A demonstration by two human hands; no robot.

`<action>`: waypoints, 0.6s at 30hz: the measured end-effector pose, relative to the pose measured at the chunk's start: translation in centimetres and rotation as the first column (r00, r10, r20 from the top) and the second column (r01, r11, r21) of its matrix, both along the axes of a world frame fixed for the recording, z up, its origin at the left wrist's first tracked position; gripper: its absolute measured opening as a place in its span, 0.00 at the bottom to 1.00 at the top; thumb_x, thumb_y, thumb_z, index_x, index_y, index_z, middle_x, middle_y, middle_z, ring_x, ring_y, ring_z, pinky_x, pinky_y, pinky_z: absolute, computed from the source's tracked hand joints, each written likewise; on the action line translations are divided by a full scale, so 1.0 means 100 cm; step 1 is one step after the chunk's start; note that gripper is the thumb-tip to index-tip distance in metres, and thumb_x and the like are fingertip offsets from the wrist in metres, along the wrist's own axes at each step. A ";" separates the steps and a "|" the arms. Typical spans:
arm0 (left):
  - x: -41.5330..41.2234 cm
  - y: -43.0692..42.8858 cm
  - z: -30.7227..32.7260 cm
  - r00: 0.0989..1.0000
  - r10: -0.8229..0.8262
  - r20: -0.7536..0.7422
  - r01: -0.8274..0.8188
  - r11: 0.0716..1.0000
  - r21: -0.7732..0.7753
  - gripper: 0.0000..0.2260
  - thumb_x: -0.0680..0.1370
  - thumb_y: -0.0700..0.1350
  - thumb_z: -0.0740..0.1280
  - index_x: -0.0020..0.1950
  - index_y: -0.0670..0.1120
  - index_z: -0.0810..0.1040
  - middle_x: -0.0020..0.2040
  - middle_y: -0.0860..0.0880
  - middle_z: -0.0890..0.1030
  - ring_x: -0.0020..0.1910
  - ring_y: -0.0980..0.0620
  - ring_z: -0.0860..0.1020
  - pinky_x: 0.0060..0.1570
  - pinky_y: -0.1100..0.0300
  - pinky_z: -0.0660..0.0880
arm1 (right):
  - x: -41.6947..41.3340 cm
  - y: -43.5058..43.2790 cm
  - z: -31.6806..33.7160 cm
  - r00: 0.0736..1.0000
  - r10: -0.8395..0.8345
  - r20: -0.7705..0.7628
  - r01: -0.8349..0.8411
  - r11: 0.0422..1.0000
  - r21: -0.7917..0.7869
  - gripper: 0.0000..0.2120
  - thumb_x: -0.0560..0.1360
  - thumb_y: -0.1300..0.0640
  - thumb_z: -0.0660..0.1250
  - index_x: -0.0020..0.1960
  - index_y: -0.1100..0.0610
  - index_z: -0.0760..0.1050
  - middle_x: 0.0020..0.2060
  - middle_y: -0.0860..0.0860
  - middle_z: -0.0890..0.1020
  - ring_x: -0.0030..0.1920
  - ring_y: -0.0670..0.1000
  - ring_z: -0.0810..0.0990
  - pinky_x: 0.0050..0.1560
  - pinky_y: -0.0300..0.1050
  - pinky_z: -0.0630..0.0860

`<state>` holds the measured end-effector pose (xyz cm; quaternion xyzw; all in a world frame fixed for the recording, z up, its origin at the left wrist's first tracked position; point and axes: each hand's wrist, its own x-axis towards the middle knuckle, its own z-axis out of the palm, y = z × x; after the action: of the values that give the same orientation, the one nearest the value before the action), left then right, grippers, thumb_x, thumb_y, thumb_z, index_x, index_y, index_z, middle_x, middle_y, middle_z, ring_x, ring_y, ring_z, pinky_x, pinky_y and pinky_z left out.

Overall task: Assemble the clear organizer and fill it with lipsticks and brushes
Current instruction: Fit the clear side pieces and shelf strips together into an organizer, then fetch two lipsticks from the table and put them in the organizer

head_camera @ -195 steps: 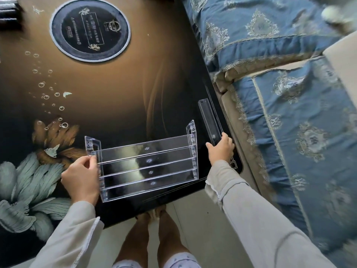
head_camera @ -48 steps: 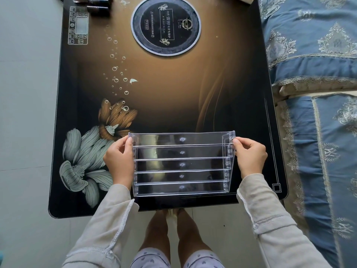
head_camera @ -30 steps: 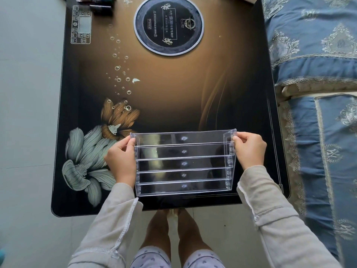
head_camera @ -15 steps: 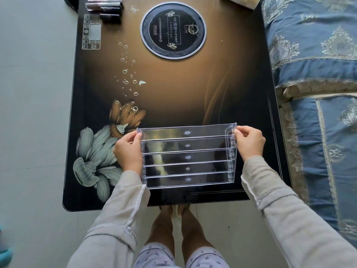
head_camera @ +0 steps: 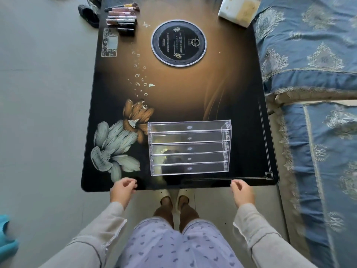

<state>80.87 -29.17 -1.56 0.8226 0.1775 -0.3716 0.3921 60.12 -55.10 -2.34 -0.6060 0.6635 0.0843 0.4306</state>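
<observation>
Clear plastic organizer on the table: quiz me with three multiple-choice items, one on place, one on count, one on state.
1. Where does the clear plastic tiered organizer stand on the black glossy flower-printed table?
A. far left corner
B. near edge
C. on the round dark disc

2. How many rows does it have?
A. three
B. five
C. eight

3. What do the left hand and right hand hold?
A. nothing
B. a lipstick each
C. the organizer

Answers: 1 B, it sits just beyond the hands; 2 B, five stepped troughs show; 3 A, both hands are open and off it, and the pile of slim lipstick tubes lies at the far left corner.
</observation>
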 end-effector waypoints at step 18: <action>-0.031 0.062 0.028 0.981 0.112 -0.158 -0.118 0.993 -0.028 0.14 0.77 0.35 0.60 0.34 0.46 0.73 0.32 0.47 0.74 0.27 0.52 0.68 0.19 0.70 0.64 | -0.039 0.049 0.000 0.937 0.310 -0.163 -0.248 0.916 0.316 0.14 0.76 0.69 0.57 0.35 0.59 0.73 0.27 0.54 0.75 0.26 0.50 0.71 0.16 0.30 0.66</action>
<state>77.80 -22.98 1.19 0.7719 0.2480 -0.4150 0.4129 56.25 -50.23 -2.33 -0.6126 0.5917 0.3052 0.4260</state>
